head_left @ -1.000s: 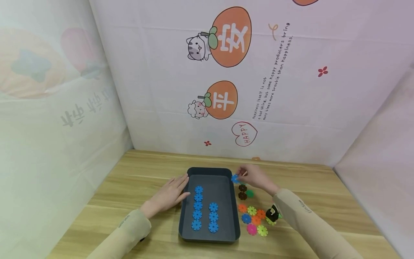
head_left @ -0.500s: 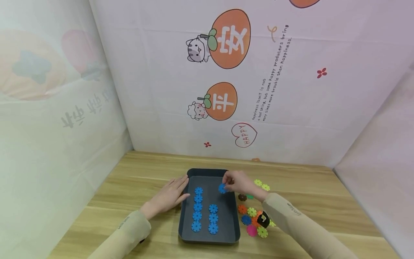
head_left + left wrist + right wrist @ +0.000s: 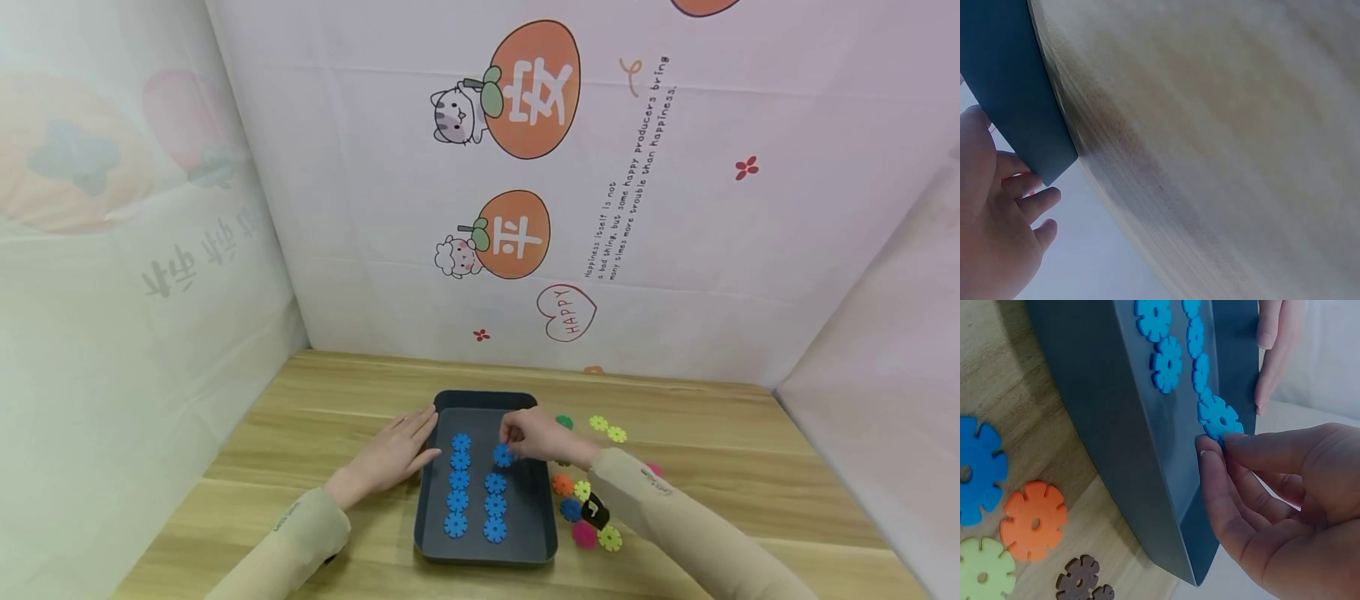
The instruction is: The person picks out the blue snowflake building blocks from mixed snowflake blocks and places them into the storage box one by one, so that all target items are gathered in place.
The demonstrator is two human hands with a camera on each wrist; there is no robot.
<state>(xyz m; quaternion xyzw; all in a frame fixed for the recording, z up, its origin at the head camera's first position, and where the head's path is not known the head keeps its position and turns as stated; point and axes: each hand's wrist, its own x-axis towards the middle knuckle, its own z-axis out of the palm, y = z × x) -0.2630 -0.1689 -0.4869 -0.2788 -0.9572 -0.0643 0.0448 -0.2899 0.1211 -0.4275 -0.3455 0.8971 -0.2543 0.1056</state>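
My right hand (image 3: 534, 433) pinches a blue notched plastic disc (image 3: 1219, 416) between thumb and fingertips, over the dark grey tray (image 3: 521, 546). In the head view this disc is just beyond a column of blue discs (image 3: 495, 505) on the tray's right side. A longer column of blue discs (image 3: 458, 480) lies along its left side. With fingers extended, my left hand (image 3: 393, 450) rests on the tray's left rim; the left wrist view shows its fingertips along the tray wall (image 3: 1016, 81).
Right of the tray lie loose discs: an orange disc (image 3: 1035, 520), a dark blue disc (image 3: 572, 510), a pink disc (image 3: 584, 535), a green disc (image 3: 564, 422) and brown discs (image 3: 1077, 578). Two yellow discs (image 3: 607, 428) lie farther back. A printed cloth wall (image 3: 675, 317) stands behind the wooden table (image 3: 360, 375).
My right hand has carried the blue disc from beyond the tray's right rim leftward into the space over the tray, then nearer the right column. My left hand has stayed in place.
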